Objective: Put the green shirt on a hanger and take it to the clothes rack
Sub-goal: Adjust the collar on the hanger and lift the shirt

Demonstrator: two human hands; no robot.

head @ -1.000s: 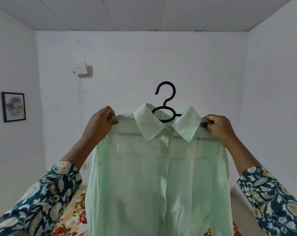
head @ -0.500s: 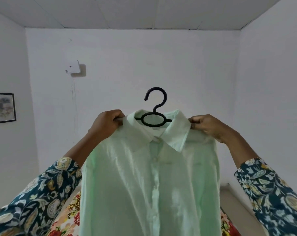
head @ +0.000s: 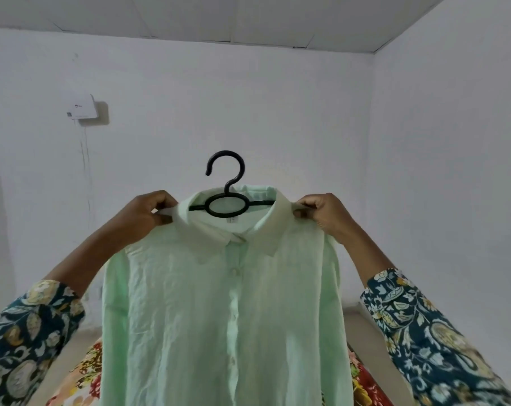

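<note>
Green shirt (head: 219, 312) on hanger (head: 226, 200), both hands.

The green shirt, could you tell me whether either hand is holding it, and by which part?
Both: the left hand and right hand pinch the green shirt at its shoulders, beside the collar.

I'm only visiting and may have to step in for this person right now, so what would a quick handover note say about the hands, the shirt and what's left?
Left hand: grip closed on the green shirt at its shoulder, beside the collar.
Right hand: the same on the other shoulder.
The shirt is held up in the air, front facing the camera and buttoned. The black hanger sits inside the collar, its hook sticking up free.
Done: the hanger is in the shirt, though the shoulder ends are hidden by fabric.
Left: carry it to the clothes rack, which is not in view, and hook it on.
</note>
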